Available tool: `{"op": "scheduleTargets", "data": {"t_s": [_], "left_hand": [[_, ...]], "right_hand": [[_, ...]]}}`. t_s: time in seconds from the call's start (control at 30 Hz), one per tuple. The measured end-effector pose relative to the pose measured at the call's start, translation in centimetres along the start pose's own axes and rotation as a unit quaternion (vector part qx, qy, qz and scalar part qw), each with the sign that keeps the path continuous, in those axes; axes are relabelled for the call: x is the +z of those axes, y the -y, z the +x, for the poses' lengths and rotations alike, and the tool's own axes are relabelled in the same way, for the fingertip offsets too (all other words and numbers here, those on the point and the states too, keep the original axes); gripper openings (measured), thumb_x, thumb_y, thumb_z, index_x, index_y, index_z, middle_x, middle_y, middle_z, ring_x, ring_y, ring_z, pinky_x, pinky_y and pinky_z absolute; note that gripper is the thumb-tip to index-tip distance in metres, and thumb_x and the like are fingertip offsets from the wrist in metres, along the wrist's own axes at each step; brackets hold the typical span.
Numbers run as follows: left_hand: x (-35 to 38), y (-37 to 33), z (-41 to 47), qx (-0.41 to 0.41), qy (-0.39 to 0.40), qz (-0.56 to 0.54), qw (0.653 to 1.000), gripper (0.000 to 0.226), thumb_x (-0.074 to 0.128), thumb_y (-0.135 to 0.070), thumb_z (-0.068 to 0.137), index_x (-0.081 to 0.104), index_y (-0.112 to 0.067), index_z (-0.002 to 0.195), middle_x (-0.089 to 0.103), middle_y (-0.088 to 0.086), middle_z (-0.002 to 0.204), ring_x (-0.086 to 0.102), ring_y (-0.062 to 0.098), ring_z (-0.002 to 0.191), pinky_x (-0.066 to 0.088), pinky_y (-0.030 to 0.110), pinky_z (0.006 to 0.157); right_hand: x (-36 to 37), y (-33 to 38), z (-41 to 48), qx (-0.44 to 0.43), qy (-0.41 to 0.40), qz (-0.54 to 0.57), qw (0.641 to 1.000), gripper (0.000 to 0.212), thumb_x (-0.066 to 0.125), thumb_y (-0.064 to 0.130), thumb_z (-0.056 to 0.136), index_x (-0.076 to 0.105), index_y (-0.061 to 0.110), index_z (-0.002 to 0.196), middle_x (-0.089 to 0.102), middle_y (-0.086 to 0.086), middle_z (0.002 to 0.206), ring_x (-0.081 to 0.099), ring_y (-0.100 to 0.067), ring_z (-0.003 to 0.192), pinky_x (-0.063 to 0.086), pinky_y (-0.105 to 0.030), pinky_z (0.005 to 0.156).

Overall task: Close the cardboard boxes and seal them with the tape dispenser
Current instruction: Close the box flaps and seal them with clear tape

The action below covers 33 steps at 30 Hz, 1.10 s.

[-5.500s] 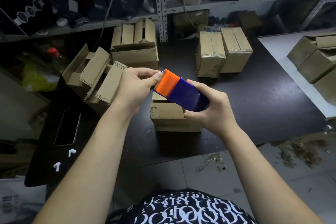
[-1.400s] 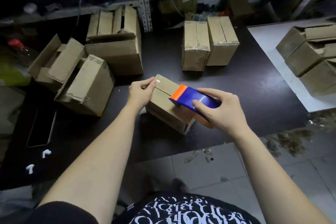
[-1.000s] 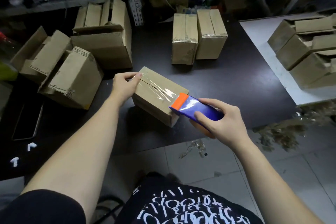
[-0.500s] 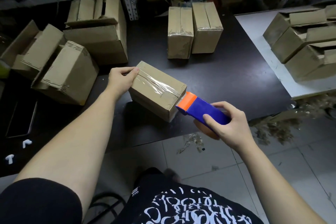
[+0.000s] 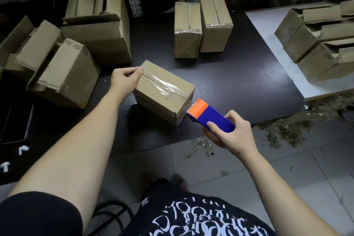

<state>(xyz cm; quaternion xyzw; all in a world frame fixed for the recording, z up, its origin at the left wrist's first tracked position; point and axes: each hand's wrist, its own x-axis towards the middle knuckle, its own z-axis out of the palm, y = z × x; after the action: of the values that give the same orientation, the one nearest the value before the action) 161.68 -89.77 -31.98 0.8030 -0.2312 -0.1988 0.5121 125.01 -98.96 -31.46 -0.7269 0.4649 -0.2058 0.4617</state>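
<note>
A small closed cardboard box [image 5: 153, 99] lies at an angle near the front edge of the dark table [image 5: 239, 82]. Clear tape runs along its top seam and down its near end. My left hand [image 5: 125, 78] grips the box's far left corner, thumb on top. My right hand [image 5: 232, 132] grips the blue tape dispenser [image 5: 210, 118]; its orange head sits just off the box's near right end.
Two taped boxes [image 5: 203, 28] stand at the back of the table. Open-flapped boxes [image 5: 63, 63] crowd the left side, with more [image 5: 321, 44] on a white surface at right. A phone [image 5: 15, 120] lies at far left. Debris litters the tiled floor [image 5: 287, 126].
The dispenser has been drawn along the box's top seam toward me, laying tape, and has come off the near end. My left hand kept hold of the far corner.
</note>
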Motion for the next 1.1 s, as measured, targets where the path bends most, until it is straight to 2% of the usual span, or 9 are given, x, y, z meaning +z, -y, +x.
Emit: {"op": "scheduleTargets", "data": {"t_s": [0.1,0.27,0.47,0.6,0.73,0.87,0.93,1.0,1.1], "left_hand": [[-0.1,-0.2,-0.3,-0.005,-0.006,0.001,1.0,0.034,0.074,-0.04,0.094,0.077,-0.02,0.121,0.074,-0.011,0.11,0.067,0.008,0.109,0.047,0.007,0.072],[-0.2,-0.3,-1.1,-0.015,-0.008,-0.007,1.0,0.033,0.071,-0.037,0.097,0.075,-0.018,0.124,0.071,-0.011,0.107,0.063,0.0,0.097,0.044,-0.002,0.062],[-0.5,-0.5,-2.3,-0.04,-0.03,-0.035,0.998,0.033,0.072,-0.037,0.096,0.076,-0.018,0.123,0.075,-0.008,0.109,0.067,0.004,0.104,0.053,0.018,0.084],[-0.8,-0.8,-3.1,-0.052,-0.035,-0.034,0.997,0.031,0.072,-0.037,0.097,0.076,-0.021,0.123,0.074,-0.012,0.106,0.066,0.004,0.104,0.051,0.016,0.082],[-1.0,-0.5,-3.8,-0.063,-0.07,-0.044,0.995,0.031,0.072,-0.038,0.096,0.076,-0.022,0.121,0.073,-0.017,0.103,0.067,0.004,0.103,0.055,0.022,0.09],[-0.2,-0.8,-4.8,-0.059,-0.104,-0.047,0.992,0.025,0.069,-0.032,0.099,0.077,-0.02,0.119,0.07,-0.02,0.097,0.065,-0.001,0.095,0.048,0.008,0.075],[0.2,-0.8,-5.1,-0.071,-0.126,-0.051,0.988,0.022,0.07,-0.033,0.098,0.078,-0.018,0.113,0.071,-0.016,0.095,0.066,0.004,0.097,0.052,0.014,0.081],[0.4,-1.0,-5.4,-0.089,-0.153,-0.052,0.983,0.022,0.071,-0.034,0.097,0.079,-0.017,0.109,0.072,-0.013,0.094,0.067,0.01,0.099,0.055,0.026,0.092],[0.9,-1.6,-6.5,-0.118,-0.189,-0.048,0.974,0.033,0.068,-0.035,0.099,0.073,-0.014,0.123,0.069,-0.008,0.106,0.063,0.012,0.103,0.047,0.024,0.09]], "right_hand": [[1.0,-0.2,1.0,-0.02,0.015,-0.064,0.998,0.048,0.086,0.05,0.08,0.053,0.015,0.077,0.063,0.008,0.071,0.06,-0.005,0.062,0.044,-0.019,0.051],[1.6,-1.1,2.8,-0.007,0.069,-0.039,0.997,0.061,0.078,0.06,0.08,0.056,0.005,0.074,0.054,0.003,0.06,0.048,-0.014,0.055,0.041,-0.03,0.056],[1.1,-0.5,4.6,0.048,0.119,0.031,0.991,0.071,0.077,0.066,0.076,0.055,0.0,0.066,0.05,-0.002,0.058,0.045,-0.016,0.053,0.037,-0.029,0.055],[1.0,-0.9,5.9,0.105,0.155,-0.009,0.982,0.061,0.081,0.061,0.081,0.063,0.007,0.06,0.055,0.002,0.052,0.049,-0.012,0.048,0.038,-0.022,0.05],[2.2,-2.2,5.7,0.11,0.086,-0.017,0.99,0.067,0.08,0.066,0.076,0.061,0.002,0.062,0.048,-0.003,0.054,0.044,-0.017,0.053,0.037,-0.03,0.056],[1.8,-1.6,5.4,0.11,-0.016,-0.042,0.993,0.065,0.077,0.064,0.079,0.052,0.009,0.056,0.039,-0.003,0.053,0.038,-0.02,0.053,0.035,-0.033,0.055],[1.5,-1.2,5.5,0.112,-0.059,-0.03,0.991,0.065,0.076,0.064,0.08,0.047,0.011,0.056,0.037,-0.002,0.053,0.035,-0.021,0.055,0.034,-0.034,0.056],[1.5,-0.8,5.4,0.117,-0.078,0.014,0.99,0.065,0.075,0.063,0.081,0.05,0.007,0.059,0.042,-0.001,0.054,0.04,-0.02,0.056,0.037,-0.034,0.058],[1.8,0.0,4.8,0.103,-0.077,0.099,0.987,0.063,0.077,0.058,0.084,0.06,-0.001,0.073,0.055,0.002,0.06,0.049,-0.015,0.058,0.044,-0.032,0.061]]}}
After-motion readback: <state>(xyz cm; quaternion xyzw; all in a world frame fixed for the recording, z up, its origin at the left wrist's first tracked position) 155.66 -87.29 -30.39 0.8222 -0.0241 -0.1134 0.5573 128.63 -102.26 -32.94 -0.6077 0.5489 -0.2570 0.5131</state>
